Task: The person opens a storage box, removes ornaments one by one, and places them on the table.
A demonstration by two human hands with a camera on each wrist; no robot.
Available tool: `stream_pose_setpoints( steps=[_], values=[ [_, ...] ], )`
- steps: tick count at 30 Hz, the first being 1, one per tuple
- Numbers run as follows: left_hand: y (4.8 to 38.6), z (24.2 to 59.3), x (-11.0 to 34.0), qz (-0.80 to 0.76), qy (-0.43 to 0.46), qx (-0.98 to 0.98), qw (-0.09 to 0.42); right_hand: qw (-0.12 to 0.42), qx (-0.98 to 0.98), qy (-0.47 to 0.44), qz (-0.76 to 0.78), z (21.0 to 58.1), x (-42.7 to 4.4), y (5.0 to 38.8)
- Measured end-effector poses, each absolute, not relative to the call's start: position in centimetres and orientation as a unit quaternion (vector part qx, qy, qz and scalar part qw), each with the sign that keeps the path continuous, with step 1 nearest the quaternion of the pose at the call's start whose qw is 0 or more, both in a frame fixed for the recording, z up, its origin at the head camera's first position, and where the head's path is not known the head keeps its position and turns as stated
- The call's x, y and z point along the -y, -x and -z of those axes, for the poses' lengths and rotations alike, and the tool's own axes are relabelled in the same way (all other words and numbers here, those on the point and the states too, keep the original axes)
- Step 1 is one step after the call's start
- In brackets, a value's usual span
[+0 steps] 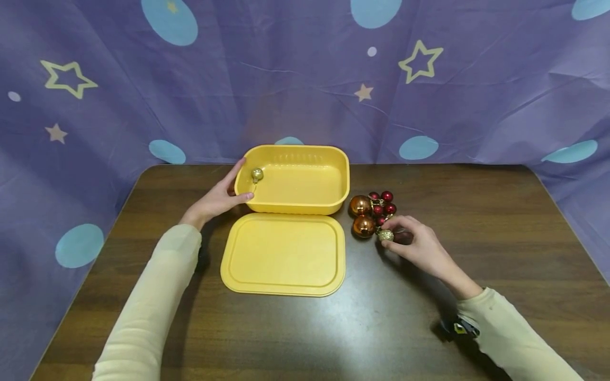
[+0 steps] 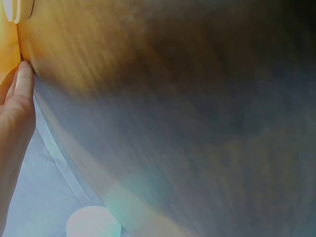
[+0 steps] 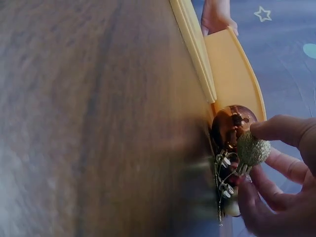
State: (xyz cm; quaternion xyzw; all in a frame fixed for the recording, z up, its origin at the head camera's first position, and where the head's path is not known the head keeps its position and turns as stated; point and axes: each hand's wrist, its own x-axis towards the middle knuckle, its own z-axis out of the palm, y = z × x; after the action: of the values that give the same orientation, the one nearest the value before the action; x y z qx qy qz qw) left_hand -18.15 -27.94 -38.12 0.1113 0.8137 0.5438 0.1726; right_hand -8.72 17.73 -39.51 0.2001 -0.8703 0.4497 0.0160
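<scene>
A yellow plastic box (image 1: pixel 300 205) stands at the back of the table, with a small shiny gold bauble (image 1: pixel 257 174) inside its left end. My left hand (image 1: pixel 216 200) holds that end, thumb at the front rim and fingers along the side; the left wrist view catches only part of this hand (image 2: pixel 19 108). Between thumb and fingertips, my right hand (image 1: pixel 419 246) pinches a glittery gold bauble (image 3: pixel 254 148). Just beyond it lie two large copper baubles (image 1: pixel 364 226) and several small red baubles (image 1: pixel 387 196), partly hidden behind the hand in the right wrist view.
A flat yellow lid (image 1: pixel 286 255) lies on the wooden table (image 1: pixel 267 338) in front of the box, close to its near wall. Behind the table hangs a purple curtain (image 1: pixel 295 79) with stars and dots.
</scene>
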Motion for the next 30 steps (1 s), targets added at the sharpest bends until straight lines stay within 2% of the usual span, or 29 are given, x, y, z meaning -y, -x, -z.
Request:
stream_pose_setpoints(
  steps=[13,30],
  values=[
    [18.17,38.14,27.92,-0.548,-0.108,-0.811,0.177,0.019,0.906,-0.190,-0.379,39.83,-16.87,8.62],
    [18.13,37.97,27.94,-0.544,-0.110,-0.813,0.178,0.001,0.910,-0.160,-0.382,39.68,-16.89,8.64]
  ],
)
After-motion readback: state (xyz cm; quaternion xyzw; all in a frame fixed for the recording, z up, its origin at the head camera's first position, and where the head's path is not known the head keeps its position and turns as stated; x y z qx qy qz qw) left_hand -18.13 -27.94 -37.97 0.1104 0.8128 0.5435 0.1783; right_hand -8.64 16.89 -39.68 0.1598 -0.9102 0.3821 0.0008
